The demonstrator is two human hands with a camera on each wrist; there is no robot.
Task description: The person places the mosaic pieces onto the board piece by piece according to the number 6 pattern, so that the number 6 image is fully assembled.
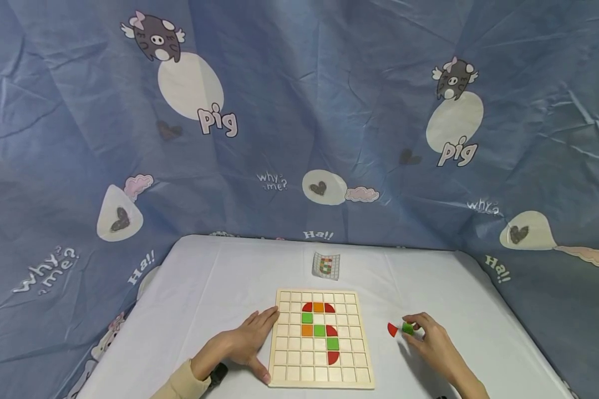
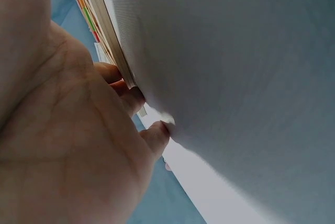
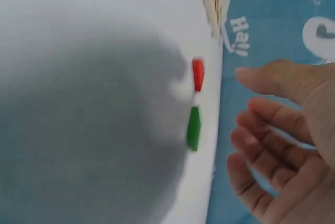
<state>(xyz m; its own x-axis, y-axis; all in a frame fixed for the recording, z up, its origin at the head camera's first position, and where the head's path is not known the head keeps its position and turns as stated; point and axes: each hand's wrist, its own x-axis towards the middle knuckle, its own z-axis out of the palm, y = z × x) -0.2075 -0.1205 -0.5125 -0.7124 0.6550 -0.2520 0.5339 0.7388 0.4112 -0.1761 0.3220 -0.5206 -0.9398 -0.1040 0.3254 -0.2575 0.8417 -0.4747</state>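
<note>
A square wooden grid board (image 1: pixel 287 357) lies on the white table, with red, orange and green tiles set in some of its cells. My left hand (image 1: pixel 247 341) is spread along the board's left edge, fingertips touching that edge and thumb by the near corner. To the right of the board, a red quarter-circle tile (image 1: pixel 392 330) and a green square tile (image 1: pixel 407 328) lie on the cloth. Over the green tile hovers my right hand (image 1: pixel 431 338), its fingers relaxed and apart. In the right wrist view, a gap separates these fingers from the green tile (image 3: pixel 193 129).
A small printed card (image 1: pixel 326 266) showing a coloured grid pattern lies beyond the board. White cloth covers the table (image 1: pixel 229 293). A blue patterned curtain (image 1: pixel 279 111) hangs behind it and along its sides.
</note>
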